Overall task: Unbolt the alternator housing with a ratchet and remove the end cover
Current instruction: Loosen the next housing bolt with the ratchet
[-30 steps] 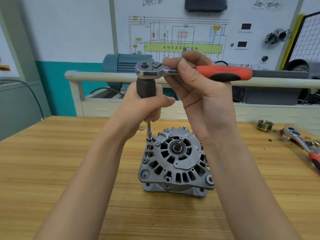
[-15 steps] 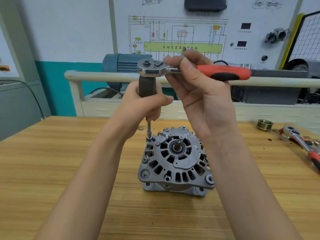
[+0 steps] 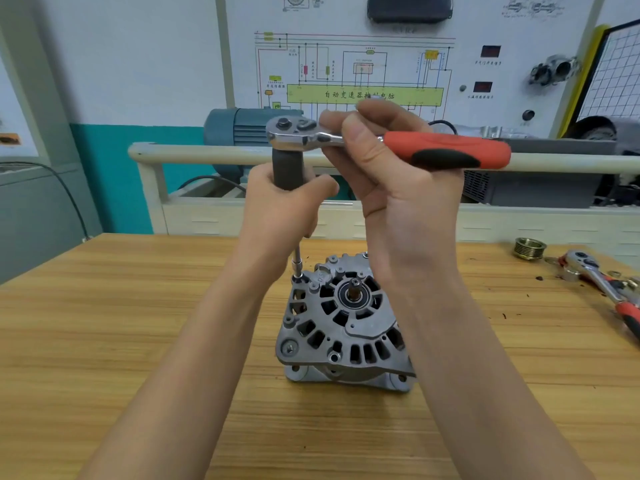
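A grey cast alternator (image 3: pixel 341 327) stands on the wooden bench (image 3: pixel 138 323) with its vented end cover facing up. A ratchet (image 3: pixel 446 150) with a red and black handle sits level on top of a dark extension driver (image 3: pixel 288 169). The driver's thin shaft and socket (image 3: pixel 297 263) reach down onto a bolt at the cover's upper left corner. My left hand (image 3: pixel 280 206) wraps the driver's dark grip. My right hand (image 3: pixel 391 171) pinches the ratchet near its chrome head, and the handle points right.
A second red-handled ratchet (image 3: pixel 602 285) and a brass grooved pulley (image 3: pixel 529 248) lie at the bench's right edge among small loose parts. Behind the bench runs a cream rail (image 3: pixel 207 155), with a blue-grey motor (image 3: pixel 235 128) and a wiring-diagram panel beyond.
The ratchet head has shifted a little to the right and the handle has swung slightly. Both hands keep their grips and the alternator stays put.
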### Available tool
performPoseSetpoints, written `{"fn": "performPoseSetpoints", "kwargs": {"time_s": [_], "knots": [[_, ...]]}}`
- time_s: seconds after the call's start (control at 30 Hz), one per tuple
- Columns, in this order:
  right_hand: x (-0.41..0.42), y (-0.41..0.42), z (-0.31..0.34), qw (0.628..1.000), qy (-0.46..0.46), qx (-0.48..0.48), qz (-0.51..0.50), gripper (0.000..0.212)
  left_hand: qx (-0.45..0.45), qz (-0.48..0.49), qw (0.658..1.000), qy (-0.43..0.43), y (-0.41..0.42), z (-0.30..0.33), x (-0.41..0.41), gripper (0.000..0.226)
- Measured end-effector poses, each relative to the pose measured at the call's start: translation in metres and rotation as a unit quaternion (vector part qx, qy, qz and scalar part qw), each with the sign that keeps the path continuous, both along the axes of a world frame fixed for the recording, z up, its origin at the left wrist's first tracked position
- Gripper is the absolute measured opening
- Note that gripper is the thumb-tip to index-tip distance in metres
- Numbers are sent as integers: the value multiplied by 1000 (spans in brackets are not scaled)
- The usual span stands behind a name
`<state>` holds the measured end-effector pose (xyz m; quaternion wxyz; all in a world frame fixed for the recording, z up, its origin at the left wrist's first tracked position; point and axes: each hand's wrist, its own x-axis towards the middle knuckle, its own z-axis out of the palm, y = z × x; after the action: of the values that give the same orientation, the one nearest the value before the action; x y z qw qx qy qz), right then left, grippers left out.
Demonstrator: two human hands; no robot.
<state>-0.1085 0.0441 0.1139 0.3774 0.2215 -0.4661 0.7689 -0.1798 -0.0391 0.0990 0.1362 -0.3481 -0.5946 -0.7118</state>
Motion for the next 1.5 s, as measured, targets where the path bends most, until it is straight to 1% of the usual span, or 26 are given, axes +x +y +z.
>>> {"fn": "performPoseSetpoints", "kwargs": {"time_s": [0.1,0.17,0.2,0.27,0.37,0.43,0.5,0.57,0.63,0.67,0.73,0.8,0.87,0.93,1.0,1.1,1.17,1.2,1.27,1.37,1.43,1.5], "knots": [[1,10,4,994,-19,5,107,16,-77,-137,987,38,-14,2,-8,38],[1,12,5,989,-28,10,142,17,-90,-173,980,36,-18,2,-10,39],[1,12,6,989,-28,10,147,17,-89,-168,981,31,-17,2,-11,40],[1,10,5,991,-21,5,134,17,-73,-129,989,19,-12,1,-9,40],[-1,4,2,999,1,-12,50,15,-18,-21,1000,-5,-1,-1,-4,30],[-3,-3,-2,1000,16,-18,-13,17,29,35,999,-22,6,-2,0,20],[-5,-7,-5,999,30,-15,-43,19,67,63,995,-33,12,-2,4,24],[-5,-7,-5,999,30,-8,-33,18,71,61,995,-36,11,-3,4,24],[-4,-1,-2,1000,18,-4,8,15,29,22,999,-20,5,-2,-1,21],[-4,2,0,999,10,-4,40,14,-3,-18,1000,-3,0,-2,-3,25],[-3,9,3,994,-8,-4,109,14,-57,-125,990,23,-9,0,-7,37],[-1,13,4,987,-22,8,160,16,-85,-205,975,21,-16,2,-11,40],[0,13,4,984,-22,22,176,17,-95,-231,968,11,-18,2,-12,38],[0,10,4,990,-14,22,137,14,-86,-187,979,0,-15,2,-11,41],[0,5,2,998,-1,6,63,15,-50,-94,994,-15,-8,1,-8,41],[-2,-1,-1,1000,10,0,-26,18,13,30,999,-39,6,-2,-3,22],[-3,-2,-1,999,13,13,-44,18,37,68,996,-47,10,-3,1,12],[-2,-1,-1,999,13,17,-36,17,34,70,996,-43,10,-2,1,11],[0,5,2,1000,6,13,16,15,-12,33,999,-20,4,-2,-2,19],[1,16,5,991,-26,1,127,14,-95,-108,989,26,-10,1,-7,38],[1,21,7,984,-43,4,171,15,-118,-181,976,36,-16,2,-8,37],[1,22,7,982,-44,12,183,15,-124,-201,971,32,-18,3,-9,38]]}}
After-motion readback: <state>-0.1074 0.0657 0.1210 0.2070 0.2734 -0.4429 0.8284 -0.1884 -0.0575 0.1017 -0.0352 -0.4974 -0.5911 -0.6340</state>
